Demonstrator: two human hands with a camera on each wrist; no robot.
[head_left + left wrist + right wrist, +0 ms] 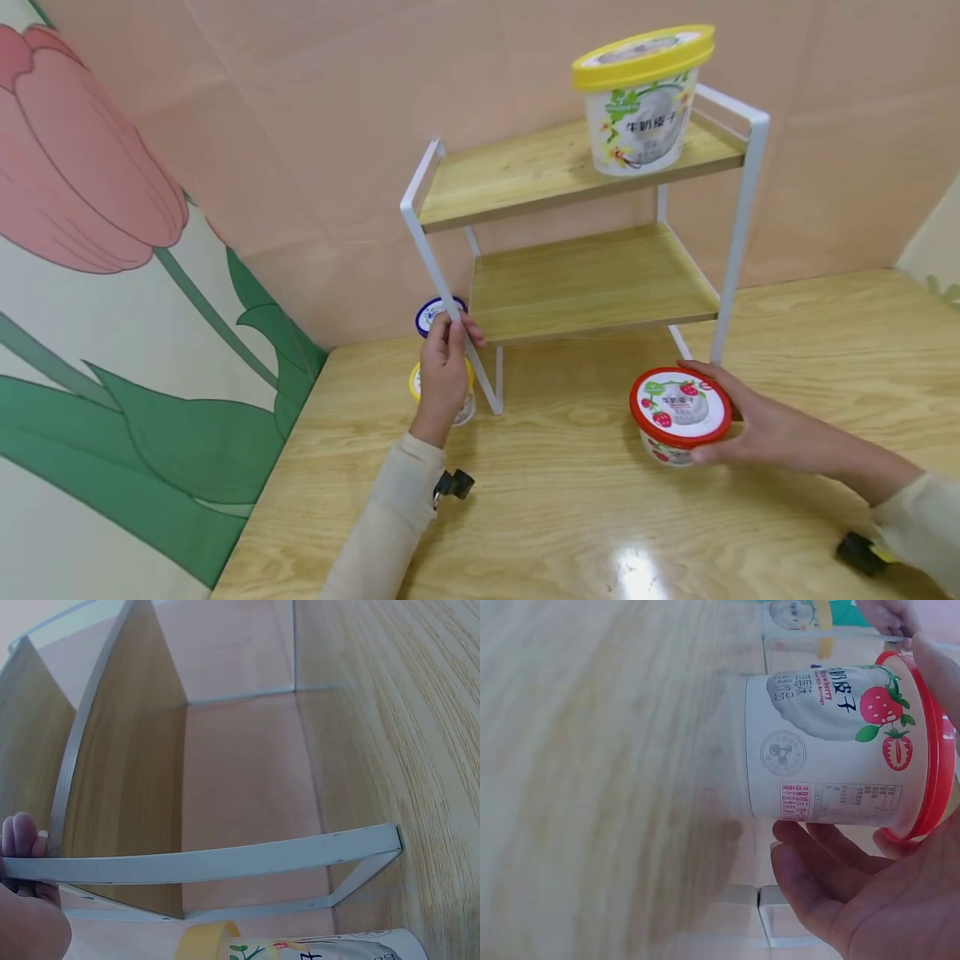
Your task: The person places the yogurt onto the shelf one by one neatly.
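Work looked partway: yellow-lidded tub [645, 117] stood atop rack [585, 275]; three others were off rack. Red-lidded tub [681, 408] was in front of rack, towards its right end, grasped between right hand's [757, 425] fingers and thumb; whether base touched table [555, 500], couldn't tell. Left hand [442, 371] gripped rack's left front post [430, 260]. Blue-lidded tub [438, 312], second yellow-lidded tub [465, 408] sat left of rack, unheld.

I see room for a hand between two rectangular pale-wood boards [592, 279]; slim white metal legs [738, 242] flank that gap, and a round red-lidded white tub [678, 408] obstructs below, front right.
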